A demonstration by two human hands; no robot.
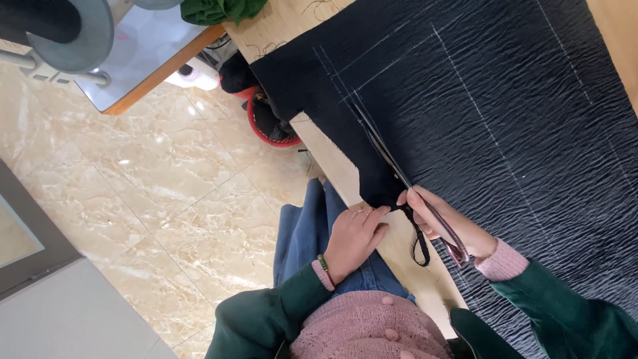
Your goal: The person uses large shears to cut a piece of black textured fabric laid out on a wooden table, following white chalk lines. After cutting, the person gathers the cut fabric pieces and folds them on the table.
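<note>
While the black cloth [478, 113] lies on the table [332, 159], scissors [399, 174] are gripped in the right hand [446, 223]; the cut edge is pinched by the left hand [354, 240]. Most chalk lines [465, 86] remain uncut.

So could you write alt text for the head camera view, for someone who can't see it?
Seen from above, a person's right hand works scissors along a chalk line on black fabric spread over a wooden table, while the left hand holds the fabric's cut edge. A red basket sits on the marble floor beside the table.
</note>
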